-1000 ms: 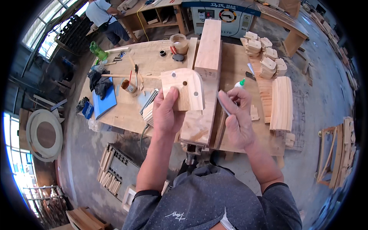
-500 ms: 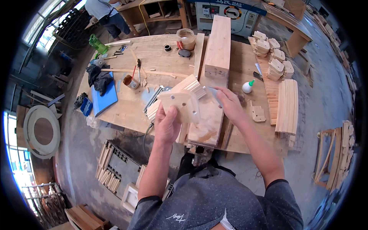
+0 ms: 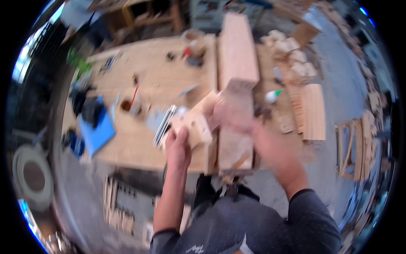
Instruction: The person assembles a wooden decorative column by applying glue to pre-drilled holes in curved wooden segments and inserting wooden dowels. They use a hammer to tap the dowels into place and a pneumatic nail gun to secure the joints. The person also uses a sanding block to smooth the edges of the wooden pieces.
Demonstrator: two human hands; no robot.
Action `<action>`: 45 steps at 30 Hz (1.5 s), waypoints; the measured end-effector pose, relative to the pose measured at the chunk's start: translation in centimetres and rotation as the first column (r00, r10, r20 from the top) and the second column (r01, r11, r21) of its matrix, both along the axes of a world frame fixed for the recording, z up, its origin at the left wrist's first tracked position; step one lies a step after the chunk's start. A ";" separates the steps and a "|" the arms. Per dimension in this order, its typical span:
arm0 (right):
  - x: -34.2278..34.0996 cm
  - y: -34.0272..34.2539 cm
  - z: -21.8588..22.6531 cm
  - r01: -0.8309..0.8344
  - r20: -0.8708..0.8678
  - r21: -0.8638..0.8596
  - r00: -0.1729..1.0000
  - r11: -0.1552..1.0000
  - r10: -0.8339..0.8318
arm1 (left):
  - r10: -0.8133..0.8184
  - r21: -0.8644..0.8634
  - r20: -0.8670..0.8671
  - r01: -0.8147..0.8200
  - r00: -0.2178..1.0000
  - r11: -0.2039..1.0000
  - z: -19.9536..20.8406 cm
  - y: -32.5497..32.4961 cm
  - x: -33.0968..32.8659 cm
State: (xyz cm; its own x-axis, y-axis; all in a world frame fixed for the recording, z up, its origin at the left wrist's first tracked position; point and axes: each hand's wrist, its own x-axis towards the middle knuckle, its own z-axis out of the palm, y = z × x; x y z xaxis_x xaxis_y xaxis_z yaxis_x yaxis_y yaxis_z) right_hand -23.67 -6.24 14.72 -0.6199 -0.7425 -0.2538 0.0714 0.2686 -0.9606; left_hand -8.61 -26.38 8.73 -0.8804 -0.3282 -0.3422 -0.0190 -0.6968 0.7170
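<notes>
Both hands (image 3: 203, 135) — wood piece (image 3: 192, 126) mid-bench

One view only, from a fisheye camera on the person's head, looking steeply down and forward over a wooden workbench (image 3: 156, 80) that fills the middle of the round picture. The person's own torso and forearms enter from the lower edge, so the near bench edge sits close below the lens. Everything is smeared by motion blur, and straight edges bow toward the dark rim.
</notes>
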 end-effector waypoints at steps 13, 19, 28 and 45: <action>4.9 9.4 -2.6 0.382 0.680 -0.643 0.683 0.664 0.265 | -0.526 -0.325 -0.042 0.487 0.849 0.811 1.8 6.6 -8.0; 7.7 13.7 -2.3 0.781 0.890 -0.450 0.429 0.433 0.152 | -0.345 -0.939 0.342 0.308 0.874 -0.151 -5.0 1.4 -11.7; 8.8 18.5 -0.4 0.685 0.782 -0.611 0.600 0.397 0.167 | -0.254 -0.788 0.602 0.511 0.757 -0.343 -4.0 2.4 -12.6; 5.0 17.7 4.0 0.578 0.389 -0.559 0.816 0.595 -0.428 | -0.502 -0.920 0.389 0.352 0.772 -0.172 15.2 9.5 -5.3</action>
